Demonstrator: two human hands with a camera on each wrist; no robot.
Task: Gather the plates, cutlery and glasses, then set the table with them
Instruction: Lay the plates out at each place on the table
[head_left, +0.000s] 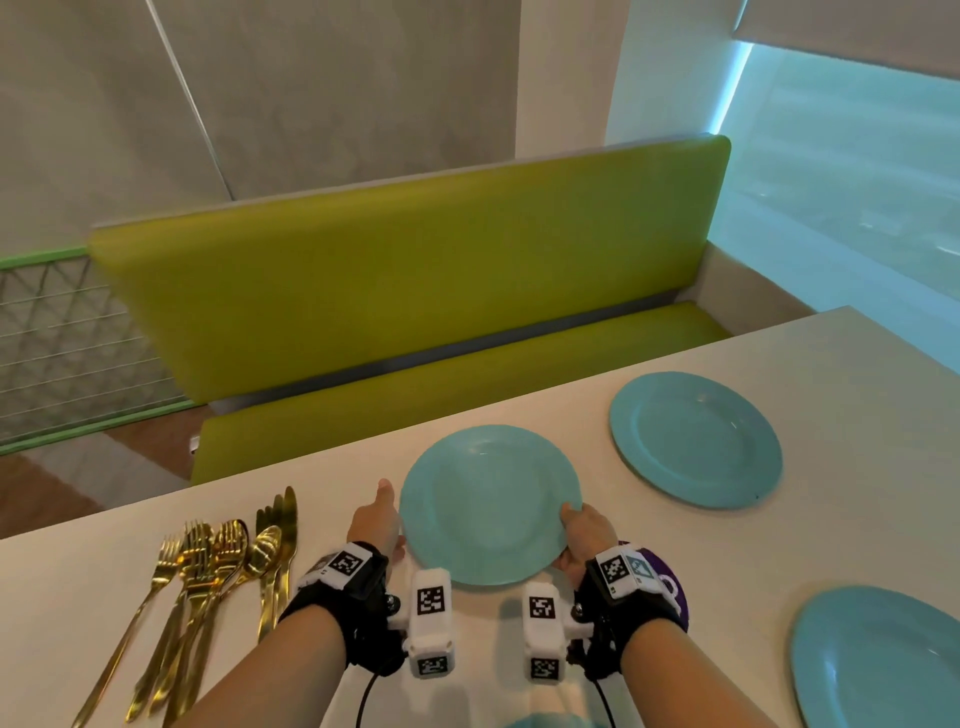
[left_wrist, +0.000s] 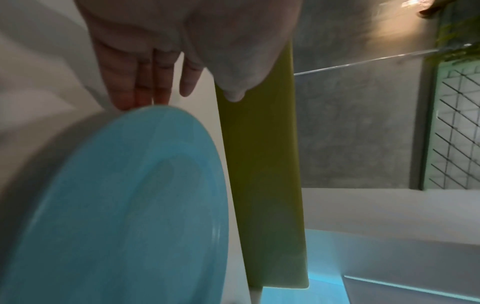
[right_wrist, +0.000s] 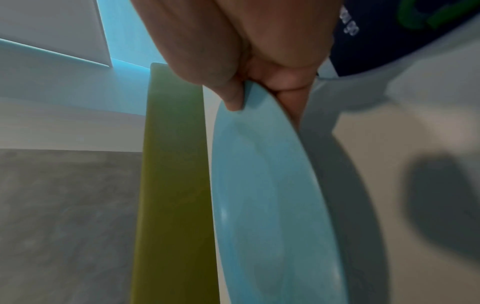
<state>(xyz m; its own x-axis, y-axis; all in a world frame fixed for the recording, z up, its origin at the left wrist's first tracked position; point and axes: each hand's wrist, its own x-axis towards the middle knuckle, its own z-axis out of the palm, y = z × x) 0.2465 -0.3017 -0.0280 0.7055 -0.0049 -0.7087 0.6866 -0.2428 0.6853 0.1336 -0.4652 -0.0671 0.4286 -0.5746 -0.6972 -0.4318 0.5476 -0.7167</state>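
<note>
Green padded bench (head_left: 415, 291) against grey wall (head_left: 337, 88), blue-lit window (head_left: 852, 171) beside.

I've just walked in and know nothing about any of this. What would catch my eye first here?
Probably the turquoise plate in the middle of the pale table, with the right hand pinching its rim and the left hand open at its other edge. Next, the heap of gold cutlery lying to the left. Behind the table, the lime-green bench fills the background.
</note>
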